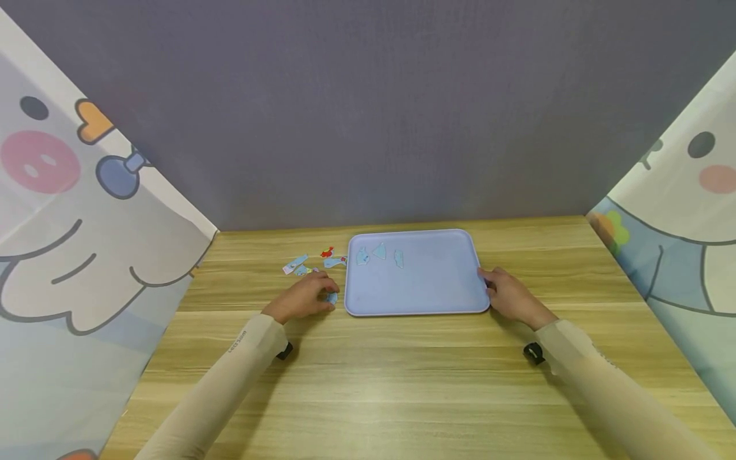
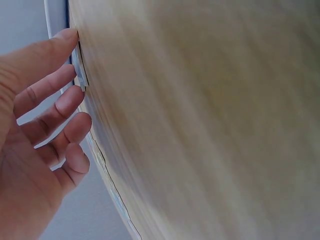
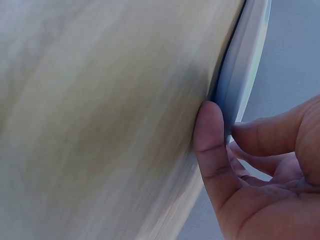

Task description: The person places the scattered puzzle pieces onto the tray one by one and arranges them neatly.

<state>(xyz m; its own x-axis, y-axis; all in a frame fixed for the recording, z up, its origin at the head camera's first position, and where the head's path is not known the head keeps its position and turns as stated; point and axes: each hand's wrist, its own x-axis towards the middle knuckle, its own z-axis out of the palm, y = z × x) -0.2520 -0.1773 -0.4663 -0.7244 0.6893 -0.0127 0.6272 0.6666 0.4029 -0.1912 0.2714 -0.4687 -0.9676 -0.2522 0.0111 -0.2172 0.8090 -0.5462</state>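
My left hand (image 1: 305, 296) is on the table just left of the tray, thumb and fingertips pinching the edges of a small, flat, light-blue puzzle piece (image 1: 331, 298). From the left wrist view, that puzzle piece (image 2: 80, 67) appears edge-on between thumb and fingers. Along the right side of the pale blue tray (image 1: 425, 287), my right hand (image 1: 512, 297) touches the outer rim with fairly straight, relaxed fingers. Its thumb and a finger meet the tray's side wall (image 3: 250, 55) in the right wrist view. Three puzzle pieces, one a light-blue triangle (image 1: 380, 251), lie apart inside the tray, towards its upper left.
Several more printed pieces lie left of the tray, among them a red piece (image 1: 327, 252) and a long blue piece (image 1: 296, 264). A grey wall (image 1: 397, 115) rises behind the wooden table (image 1: 379, 383). Cartoon-printed panels (image 1: 115, 255) flank it.
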